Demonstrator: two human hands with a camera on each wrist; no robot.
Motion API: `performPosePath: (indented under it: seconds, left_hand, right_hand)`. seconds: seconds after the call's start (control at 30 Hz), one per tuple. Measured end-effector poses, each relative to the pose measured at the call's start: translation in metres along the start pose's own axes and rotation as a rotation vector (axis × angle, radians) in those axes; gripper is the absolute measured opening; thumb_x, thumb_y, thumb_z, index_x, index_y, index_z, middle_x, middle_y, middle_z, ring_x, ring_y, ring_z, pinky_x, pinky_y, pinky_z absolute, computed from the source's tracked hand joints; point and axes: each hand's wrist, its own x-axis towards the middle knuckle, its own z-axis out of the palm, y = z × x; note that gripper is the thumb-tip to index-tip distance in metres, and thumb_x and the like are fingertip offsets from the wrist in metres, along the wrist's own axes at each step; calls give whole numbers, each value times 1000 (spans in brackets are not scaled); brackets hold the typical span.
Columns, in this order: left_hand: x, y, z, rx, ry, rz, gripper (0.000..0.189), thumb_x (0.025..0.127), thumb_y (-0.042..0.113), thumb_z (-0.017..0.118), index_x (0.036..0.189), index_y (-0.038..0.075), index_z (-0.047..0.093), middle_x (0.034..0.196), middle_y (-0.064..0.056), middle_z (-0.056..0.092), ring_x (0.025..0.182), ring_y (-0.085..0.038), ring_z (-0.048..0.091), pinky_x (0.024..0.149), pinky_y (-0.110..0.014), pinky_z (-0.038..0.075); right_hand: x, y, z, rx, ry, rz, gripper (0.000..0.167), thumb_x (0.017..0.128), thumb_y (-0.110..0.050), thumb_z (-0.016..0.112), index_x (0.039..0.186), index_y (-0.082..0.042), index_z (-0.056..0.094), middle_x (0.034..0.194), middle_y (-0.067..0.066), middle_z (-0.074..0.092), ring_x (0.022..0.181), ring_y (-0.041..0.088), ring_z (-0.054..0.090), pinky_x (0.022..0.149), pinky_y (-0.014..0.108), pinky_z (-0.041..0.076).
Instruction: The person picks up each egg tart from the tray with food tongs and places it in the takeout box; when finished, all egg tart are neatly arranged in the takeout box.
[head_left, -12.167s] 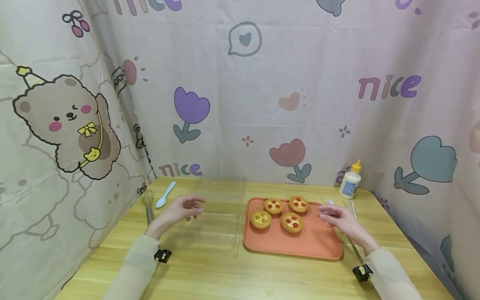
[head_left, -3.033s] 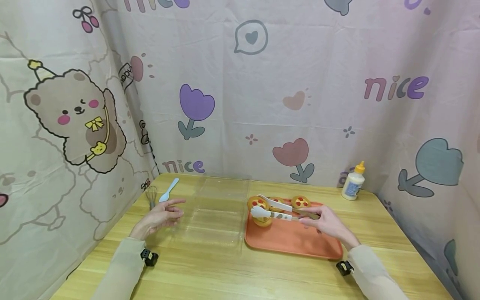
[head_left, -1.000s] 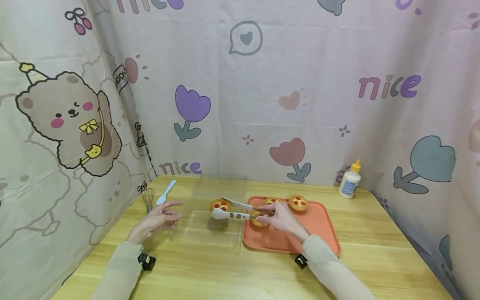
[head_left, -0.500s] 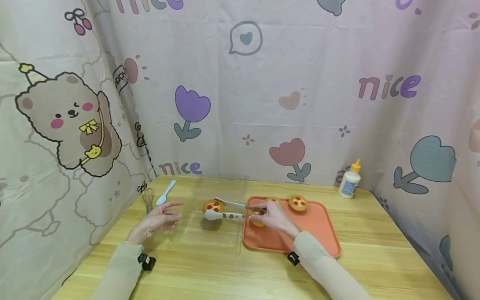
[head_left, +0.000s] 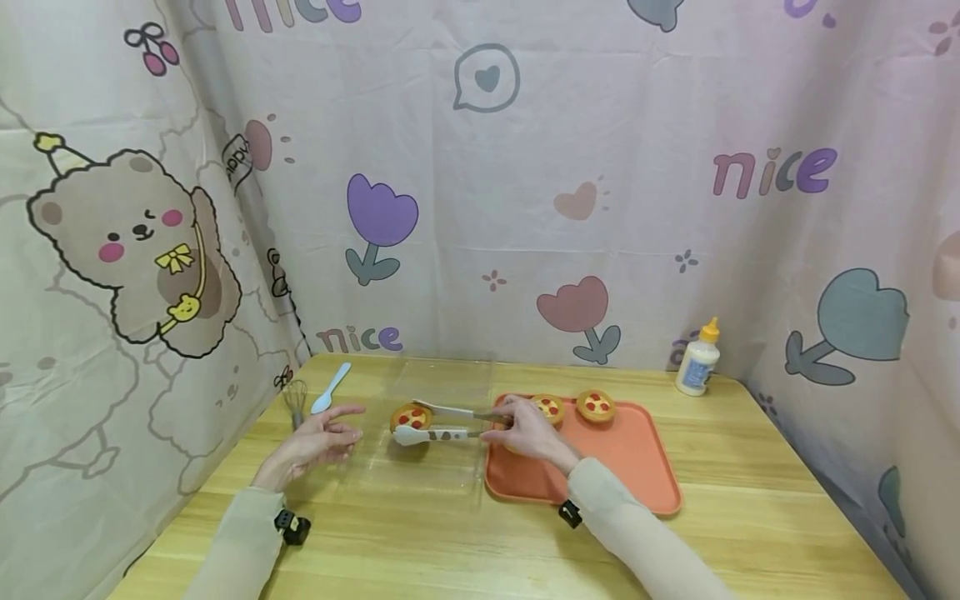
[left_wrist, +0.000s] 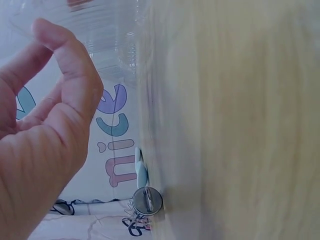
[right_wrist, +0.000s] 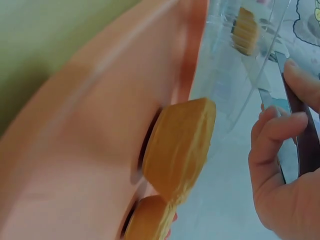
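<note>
Tongs [head_left: 442, 435] pinched by right hand [head_left: 531, 433]; left hand [head_left: 315, 443] loosely relaxed (bottle [head_left: 697, 369]: head view only).

The tongs [head_left: 447, 434] look part metal, the container [head_left: 438, 477] glossy plastic, the table [head_left: 420, 550] wood.

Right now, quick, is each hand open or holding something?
Left hand: open, fingers loosely bent, holding nothing.
Right hand: closed on the tongs, with a little toy pizza between their tips.
</note>
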Motion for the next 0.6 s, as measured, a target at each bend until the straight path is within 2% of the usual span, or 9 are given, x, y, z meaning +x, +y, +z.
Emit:
performPosePath:
  seconds: [0.37, 0.53, 0.6]
  left_hand:
    - [-3, 3, 1, -13, -7, -12, 72, 95, 13, 64, 152, -1, 21, 97, -7, 65, 76, -11, 63, 71, -29, 59]
    - [-2, 4, 1, -20, -9, 1, 68, 96, 12, 63, 151, 1, 24, 95, -5, 66, 76, -10, 63, 70, -27, 58]
    - [-1, 3, 2, -34, -16, 3, 67, 96, 10, 62, 151, 0, 24, 94, -5, 66, 76, -11, 63, 70, -26, 58]
  right_hand:
    - [11, -6, 12, -121, 56, -7, 46, 83, -39, 78, 117, -10, 73, 84, 5, 55, 65, 10, 40, 58, 20, 32]
    - [15, -9, 15, -159, 63, -39, 42, 82, -40, 79, 112, -12, 75, 87, 6, 57, 67, 10, 43, 58, 21, 36]
    - [16, -10, 16, -151, 57, -26, 41, 81, -41, 79, 112, -13, 76, 89, 5, 58, 67, 10, 46, 57, 22, 38]
